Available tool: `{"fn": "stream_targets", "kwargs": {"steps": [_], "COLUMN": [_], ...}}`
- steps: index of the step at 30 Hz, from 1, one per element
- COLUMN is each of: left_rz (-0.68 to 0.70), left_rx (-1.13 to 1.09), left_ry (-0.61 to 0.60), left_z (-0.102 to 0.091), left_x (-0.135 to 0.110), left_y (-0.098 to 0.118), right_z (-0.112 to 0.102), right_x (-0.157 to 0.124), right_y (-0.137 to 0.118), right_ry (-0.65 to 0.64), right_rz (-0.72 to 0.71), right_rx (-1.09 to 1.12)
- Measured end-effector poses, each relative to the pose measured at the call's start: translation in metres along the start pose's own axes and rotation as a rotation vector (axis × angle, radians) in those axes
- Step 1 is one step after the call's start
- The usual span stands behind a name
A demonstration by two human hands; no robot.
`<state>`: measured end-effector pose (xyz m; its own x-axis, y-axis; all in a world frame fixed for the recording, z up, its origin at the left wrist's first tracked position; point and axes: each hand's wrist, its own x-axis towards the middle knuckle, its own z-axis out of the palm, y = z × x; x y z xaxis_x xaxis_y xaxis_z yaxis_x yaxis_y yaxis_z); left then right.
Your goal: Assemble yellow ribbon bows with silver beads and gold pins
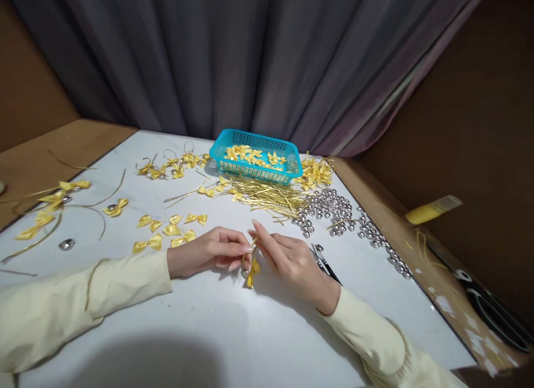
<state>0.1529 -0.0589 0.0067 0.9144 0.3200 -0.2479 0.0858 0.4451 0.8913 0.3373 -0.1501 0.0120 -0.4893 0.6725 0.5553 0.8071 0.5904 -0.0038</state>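
Observation:
My left hand [211,251] and my right hand [287,257] meet at the middle of the white table [208,332]. Both pinch one small piece: a yellow ribbon bow [252,272] with a silver bell beside it and a gold wire [253,242] rising between the fingertips. Fingers of both hands are closed on it. Small snips [326,261] lie just behind my right hand. Loose yellow bows [173,227] lie left of my left hand.
A blue basket [255,166] with bows stands at the back. Gold wires [267,196] and silver bells [329,210] are piled before it. Finished bow loops [167,166] lie at the back left. Large scissors [492,304] and a yellow ribbon roll [431,210] rest on the right ledge.

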Motion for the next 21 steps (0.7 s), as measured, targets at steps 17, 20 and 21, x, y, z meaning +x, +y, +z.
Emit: {"fn": "stream_targets", "kwargs": {"steps": [17, 20, 21], "left_rz": [0.012, 0.031, 0.029], "left_rx": [0.071, 0.120, 0.139], "left_ry": [0.079, 0.110, 0.110], "left_z": [0.0035, 0.0023, 0.0016], "left_x": [0.0016, 0.0014, 0.0010], "left_y": [0.0029, 0.0033, 0.0045], "right_z": [-0.0086, -0.0068, -0.0067], "right_x": [0.0000, 0.0018, 0.0029], "right_y": [-0.0013, -0.0041, -0.0048], "right_ry": [-0.101, -0.107, -0.102], "right_rz": [-0.154, -0.010, 0.094], "right_rx": [-0.086, 0.087, 0.209]}}
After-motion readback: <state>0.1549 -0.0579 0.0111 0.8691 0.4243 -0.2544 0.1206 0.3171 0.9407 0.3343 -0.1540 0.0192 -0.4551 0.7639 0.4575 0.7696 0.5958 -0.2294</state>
